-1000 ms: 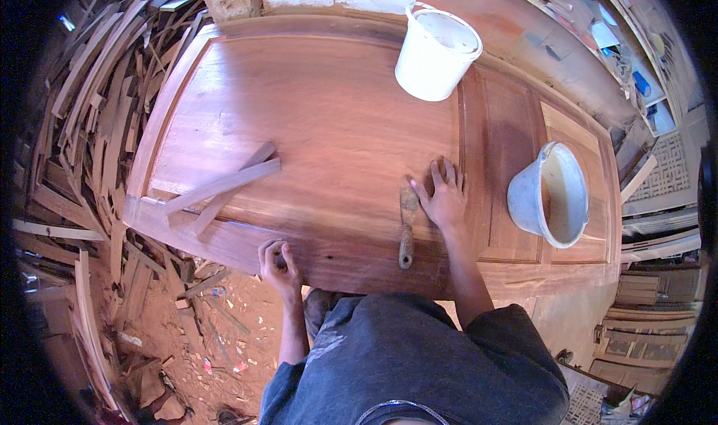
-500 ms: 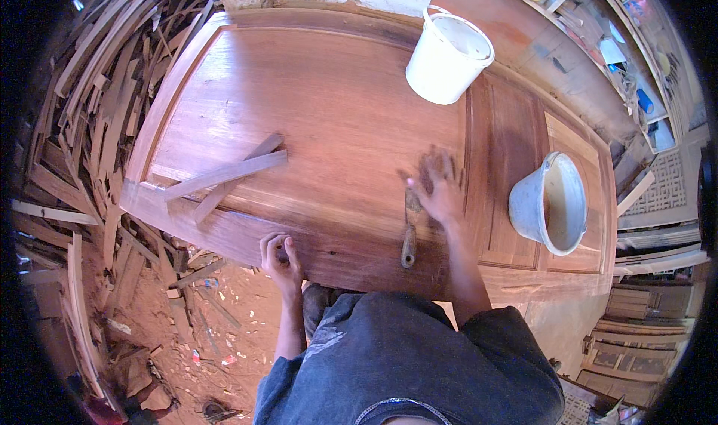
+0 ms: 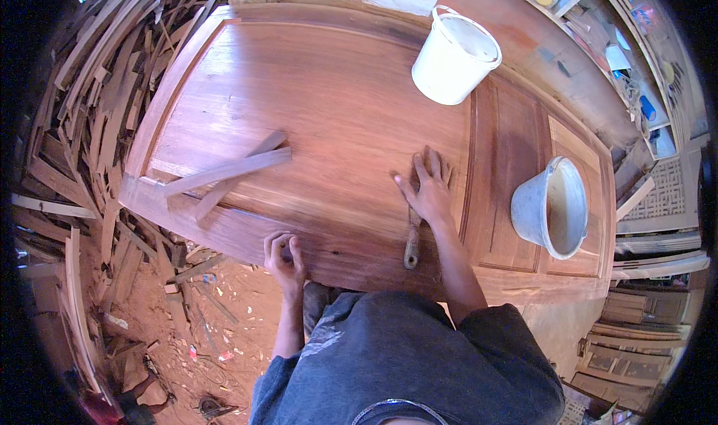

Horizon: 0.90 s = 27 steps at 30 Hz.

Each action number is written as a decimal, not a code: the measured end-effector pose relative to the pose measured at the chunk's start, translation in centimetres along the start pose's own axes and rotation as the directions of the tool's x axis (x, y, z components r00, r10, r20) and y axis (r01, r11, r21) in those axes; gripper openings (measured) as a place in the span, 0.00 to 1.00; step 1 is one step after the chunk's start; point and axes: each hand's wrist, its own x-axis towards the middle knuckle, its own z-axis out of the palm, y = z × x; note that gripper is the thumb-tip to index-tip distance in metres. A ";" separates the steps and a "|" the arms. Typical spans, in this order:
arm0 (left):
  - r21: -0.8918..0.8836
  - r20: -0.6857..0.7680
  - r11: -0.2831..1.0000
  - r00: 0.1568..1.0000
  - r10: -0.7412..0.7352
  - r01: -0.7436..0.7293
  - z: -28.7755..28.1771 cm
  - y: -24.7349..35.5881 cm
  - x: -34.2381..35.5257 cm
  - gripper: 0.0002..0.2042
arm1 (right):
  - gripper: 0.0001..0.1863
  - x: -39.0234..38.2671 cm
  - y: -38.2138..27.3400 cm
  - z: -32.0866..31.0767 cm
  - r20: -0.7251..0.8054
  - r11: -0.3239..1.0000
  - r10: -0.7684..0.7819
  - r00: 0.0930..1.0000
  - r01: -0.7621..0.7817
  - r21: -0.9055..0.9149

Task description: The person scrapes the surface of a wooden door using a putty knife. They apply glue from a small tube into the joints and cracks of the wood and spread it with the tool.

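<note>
A large reddish-brown panelled wooden door (image 3: 336,96) lies flat before me. My right hand (image 3: 432,193) is laid on its big panel, palm down with the fingers stretched and nothing seen in them. Partly covered by that hand and wrist is a scraper-like tool with a worn handle (image 3: 411,249); a hole pierces the handle's end, and its far part is hidden. At the near edge of the door, my left hand (image 3: 284,259) is loosely curled, with nothing visible inside it. Left of centre, two wooden strips (image 3: 232,169) lie crossed on the door.
A white bucket (image 3: 452,59) stands at the door's far side. On the right panels sits a grey bucket (image 3: 550,208) with brownish stains inside. Scrap wood (image 3: 105,88) is heaped along the left. Shelves (image 3: 628,51) hold assorted items at the far right.
My right hand, blurred before, is now sharp and a little lower and further left, fingers stretched over the panel. The left hand stays curled at the edge. The whole view has shifted slightly.
</note>
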 end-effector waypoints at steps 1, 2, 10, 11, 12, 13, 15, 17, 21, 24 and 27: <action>0.001 0.000 1.000 1.000 0.014 -0.014 0.0 0.0 0.1 0.05 | 0.40 0.1 -0.2 0.0 -0.009 1.000 -0.027 1.000 0.027 -0.012; 0.001 0.000 1.000 1.000 0.027 -0.027 0.0 0.1 0.1 0.05 | 0.40 -0.2 -0.1 -0.3 0.009 0.999 -0.019 1.000 0.019 -0.039; 0.010 -0.012 1.000 1.000 0.013 -0.013 -0.1 0.4 0.2 0.05 | 0.39 -0.8 -0.2 0.6 -0.042 0.999 -0.006 0.999 0.005 -0.039; 0.010 -0.012 1.000 1.000 0.015 -0.015 0.0 0.5 0.2 0.05 | 0.39 -0.6 0.2 0.4 -0.052 0.998 -0.015 0.999 0.012 -0.055; 0.016 -0.007 1.000 1.000 0.018 -0.018 -0.1 0.6 0.2 0.04 | 0.39 -0.6 0.6 0.0 -0.060 0.998 -0.021 0.998 0.017 -0.067; 0.015 -0.004 1.000 1.000 0.017 -0.017 -0.1 0.5 0.2 0.04 | 0.38 -0.6 0.8 -0.2 -0.067 0.997 -0.026 0.997 0.020 -0.078; 0.012 0.006 1.000 1.000 0.013 -0.013 -0.1 0.4 0.2 0.04 | 0.37 0.4 0.6 0.5 -0.073 0.999 -0.018 0.997 0.016 -0.038; 0.024 0.002 0.999 1.000 0.029 -0.029 -0.2 0.4 0.2 0.04 | 0.36 0.0 0.5 0.7 -0.055 1.000 -0.025 0.998 0.024 -0.012; 0.007 -0.015 1.000 1.000 0.019 -0.019 0.0 1.0 0.3 0.04 | 0.37 -0.1 0.1 -0.9 -0.014 0.998 -0.046 0.999 0.045 -0.053; 0.000 -0.031 1.000 0.999 0.008 -0.008 0.1 0.6 0.2 0.04 | 0.37 0.5 -0.1 0.4 -0.037 0.998 -0.037 0.999 0.035 -0.048; 0.012 -0.036 1.000 0.999 0.027 -0.026 0.0 0.6 0.1 0.04 | 0.39 0.1 -0.3 -0.7 0.061 0.996 0.007 0.998 -0.001 -0.085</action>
